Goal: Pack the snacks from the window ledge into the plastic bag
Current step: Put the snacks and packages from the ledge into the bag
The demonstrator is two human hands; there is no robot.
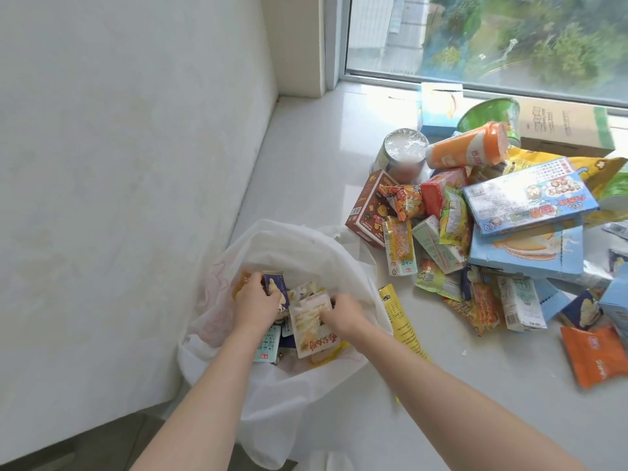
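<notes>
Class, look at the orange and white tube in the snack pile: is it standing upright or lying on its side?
Lying on its side. The orange and white tube rests across the pile, its orange cap end pointing right towards the green bowl.

The thin plastic bag is translucent white with a faint pink print. A squat cardboard box is brown with a cartoon bear. A lying tube-shaped canister is orange and white, a flat foil packet orange, the stone window ledge glossy white.

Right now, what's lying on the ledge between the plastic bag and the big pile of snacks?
In the head view, one long yellow packet lies beside the plastic bag, partly tucked under its edge. Bare white ledge separates it from the pile.
</notes>
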